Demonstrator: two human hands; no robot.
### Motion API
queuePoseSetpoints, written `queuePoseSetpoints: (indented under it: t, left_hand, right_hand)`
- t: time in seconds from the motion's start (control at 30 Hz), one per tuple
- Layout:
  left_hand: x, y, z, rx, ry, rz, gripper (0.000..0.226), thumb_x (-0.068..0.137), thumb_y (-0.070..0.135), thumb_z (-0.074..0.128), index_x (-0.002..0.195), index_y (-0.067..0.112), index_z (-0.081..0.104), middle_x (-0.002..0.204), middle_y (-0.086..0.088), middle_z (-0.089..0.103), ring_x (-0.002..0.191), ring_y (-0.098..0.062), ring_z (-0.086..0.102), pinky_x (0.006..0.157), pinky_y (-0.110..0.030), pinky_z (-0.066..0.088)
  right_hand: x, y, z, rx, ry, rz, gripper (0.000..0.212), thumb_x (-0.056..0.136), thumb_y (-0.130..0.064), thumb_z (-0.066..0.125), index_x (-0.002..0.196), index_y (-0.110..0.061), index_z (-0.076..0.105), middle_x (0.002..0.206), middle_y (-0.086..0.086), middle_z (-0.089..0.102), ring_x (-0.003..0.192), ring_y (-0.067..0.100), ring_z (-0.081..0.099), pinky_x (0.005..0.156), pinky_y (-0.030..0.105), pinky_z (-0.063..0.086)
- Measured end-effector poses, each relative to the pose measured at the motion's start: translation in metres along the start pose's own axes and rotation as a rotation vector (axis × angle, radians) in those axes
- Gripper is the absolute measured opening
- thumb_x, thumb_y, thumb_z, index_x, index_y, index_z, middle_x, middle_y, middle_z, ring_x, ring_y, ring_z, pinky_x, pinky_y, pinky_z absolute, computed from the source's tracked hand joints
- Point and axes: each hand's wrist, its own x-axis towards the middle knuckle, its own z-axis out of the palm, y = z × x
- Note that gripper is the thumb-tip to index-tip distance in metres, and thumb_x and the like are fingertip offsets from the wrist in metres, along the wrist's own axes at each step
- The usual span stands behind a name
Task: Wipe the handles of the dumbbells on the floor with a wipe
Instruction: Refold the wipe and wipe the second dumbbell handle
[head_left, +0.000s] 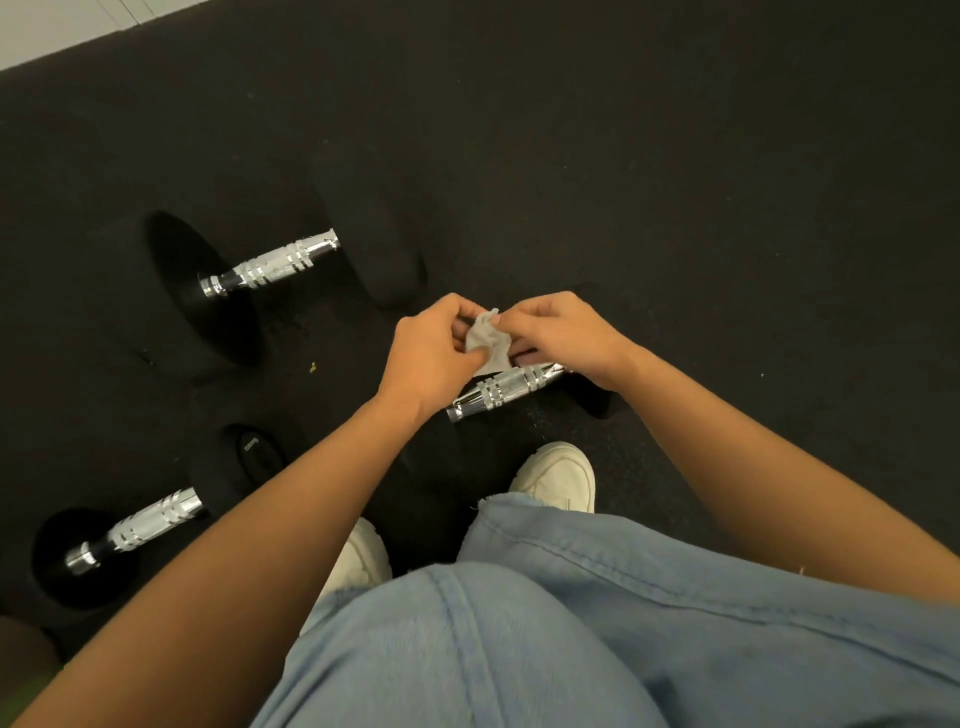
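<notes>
Nearest the camera are the person's bent knees in light blue denim trousers (597, 623), with two white sneakers (558, 475) planted on the black rubber gym floor (675, 182) just beyond them. Both forearms reach out over the knees to the middle of the view, where the left hand (436, 353) and the right hand (566, 335) meet on a small crumpled white wipe (485, 340). The fingers of each hand are curled and pinch the wipe from opposite sides, as if unfolding or bunching it. The wipe hangs just above the chrome knurled handle of the nearest dumbbell (506, 389), which lies straight ahead of the feet; whether the wipe touches the metal cannot be told, and the hands hide part of that handle. Two more dumbbells lie to the left: a large one farther off (272, 265) and a smaller one near the left edge (150, 522); neither has a hand or wipe near it. Nothing on any handle shows whether it has been cleaned. By my reading, the wipe is only being readied, so the rubbing of all three handles may well remain.
</notes>
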Motion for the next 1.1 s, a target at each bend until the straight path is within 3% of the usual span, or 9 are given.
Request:
queuePoseSetpoints:
  t: [0.07,0.13,0.3,0.4,0.5,0.57,0.73,0.87,1.1]
  left_hand:
    - [0.003,-0.006,0.0,0.226,-0.064,0.042,0.031,0.081,0.019,0.069,0.109,0.023,0.059,0.094,0.004,0.065,0.084,-0.007,0.06,0.073,-0.021,0.052]
    - [0.005,-0.01,0.001,0.541,-0.159,0.078,0.033,0.082,0.028,0.066,0.114,0.029,0.057,0.103,-0.002,0.062,0.096,-0.016,0.054,0.077,-0.031,0.047]
    - [0.004,-0.002,0.005,0.877,-0.282,0.043,0.031,0.088,0.024,0.059,0.119,0.025,0.059,0.116,-0.01,0.052,0.107,-0.024,0.05,0.086,-0.034,0.047]
    - [0.004,0.006,0.011,1.045,-0.342,0.055,0.029,0.085,0.016,0.063,0.115,0.015,0.062,0.116,-0.008,0.054,0.11,-0.024,0.048,0.083,-0.031,0.045]
    - [0.008,0.019,0.018,1.054,-0.454,-0.094,0.04,0.081,0.006,0.067,0.119,0.007,0.055,0.12,-0.013,0.052,0.112,-0.029,0.052,0.083,-0.033,0.046]
    - [0.009,0.023,0.022,1.045,-0.499,-0.104,0.045,0.08,0.004,0.067,0.122,0.008,0.053,0.119,-0.013,0.054,0.11,-0.03,0.055,0.079,-0.034,0.047]
    - [0.004,0.022,0.025,0.959,-0.436,-0.094,0.055,0.085,0.0,0.06,0.133,0.01,0.037,0.121,-0.018,0.053,0.108,-0.032,0.056,0.073,-0.033,0.047]
    - [0.003,0.025,0.025,1.016,-0.467,-0.142,0.045,0.084,0.004,0.064,0.126,0.008,0.048,0.118,-0.015,0.056,0.106,-0.03,0.058,0.071,-0.031,0.046]
    - [0.004,0.024,0.032,0.87,-0.389,-0.11,0.035,0.088,0.005,0.056,0.122,0.013,0.058,0.117,-0.015,0.059,0.104,-0.03,0.059,0.08,-0.033,0.051]
  right_hand:
    - [-0.002,0.001,-0.005,-0.333,0.137,-0.14,0.02,0.092,-0.028,0.056,0.105,-0.02,0.069,0.101,-0.005,0.069,0.092,0.007,0.062,0.081,0.023,0.05]
    - [-0.002,0.005,-0.012,-0.474,0.225,-0.233,0.023,0.093,-0.026,0.054,0.112,-0.019,0.066,0.107,-0.003,0.065,0.099,0.009,0.059,0.087,0.025,0.047]
    - [0.001,0.021,-0.012,-0.761,0.202,-0.373,0.03,0.095,-0.021,0.049,0.122,-0.015,0.06,0.121,0.003,0.059,0.119,0.018,0.044,0.098,0.03,0.037]
    - [-0.001,0.026,-0.014,-0.828,0.212,-0.428,0.032,0.095,-0.019,0.048,0.125,-0.015,0.058,0.127,0.002,0.055,0.126,0.017,0.037,0.102,0.031,0.033]
    - [-0.001,0.037,-0.023,-0.957,0.285,-0.433,0.033,0.094,-0.022,0.049,0.126,-0.017,0.057,0.13,0.001,0.054,0.128,0.018,0.037,0.105,0.033,0.029]
    - [-0.001,0.044,-0.027,-0.976,0.334,-0.397,0.036,0.093,-0.023,0.049,0.128,-0.017,0.055,0.133,0.0,0.052,0.129,0.019,0.038,0.106,0.034,0.028]
    - [-0.001,0.059,-0.023,-0.961,0.49,-0.425,0.039,0.091,-0.023,0.049,0.129,-0.013,0.054,0.128,0.007,0.057,0.123,0.023,0.048,0.103,0.037,0.035]
    - [-0.002,0.061,-0.02,-0.863,0.604,-0.384,0.037,0.09,-0.024,0.048,0.124,-0.011,0.058,0.123,0.007,0.06,0.12,0.024,0.051,0.099,0.037,0.039]
    - [-0.002,0.066,-0.02,-0.866,0.619,-0.387,0.039,0.089,-0.026,0.044,0.121,-0.012,0.06,0.122,0.006,0.062,0.12,0.023,0.053,0.101,0.036,0.04]
